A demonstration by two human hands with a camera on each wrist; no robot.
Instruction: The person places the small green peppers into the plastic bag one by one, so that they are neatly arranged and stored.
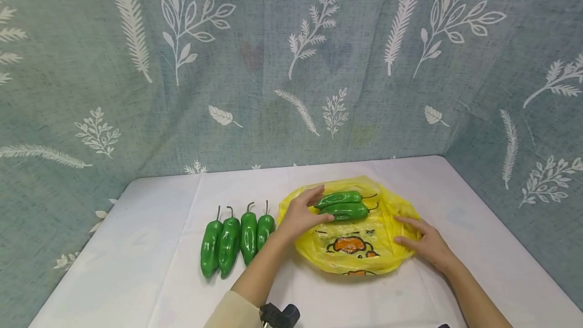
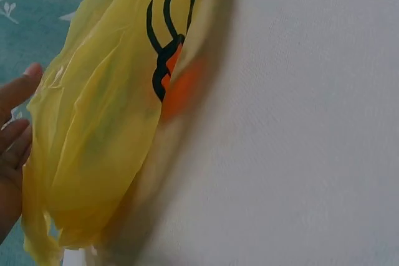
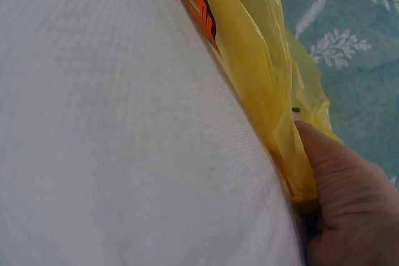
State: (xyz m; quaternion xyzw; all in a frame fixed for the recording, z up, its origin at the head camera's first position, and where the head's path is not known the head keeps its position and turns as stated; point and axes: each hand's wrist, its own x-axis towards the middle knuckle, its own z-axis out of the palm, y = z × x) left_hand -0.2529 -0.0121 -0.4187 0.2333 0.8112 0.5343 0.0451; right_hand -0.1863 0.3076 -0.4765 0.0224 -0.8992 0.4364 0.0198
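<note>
Two glossy green chili peppers with thin stems, an upper pepper [image 1: 340,198] and a lower pepper [image 1: 348,211], lie side by side in an opened yellow plastic bag [image 1: 314,249], stems to the right. My left hand [image 1: 298,216] reaches over the bag's left rim. Its fingers are spread by the peppers' left ends, with the thumb at the lower pepper's tip. At the right rim rests my right hand [image 1: 425,247], thumb and index finger apart on the plastic. In the right wrist view its thumb [image 3: 330,154] laps over the bag's edge; its other fingers are hidden.
Left of the bag, several more green peppers [image 1: 229,242] stand in a row on the white tabletop [image 1: 136,247], stems pointing away. My left forearm partly covers the rightmost ones. A leaf-patterned blue-green cloth [image 1: 255,130] hangs behind and at both sides.
</note>
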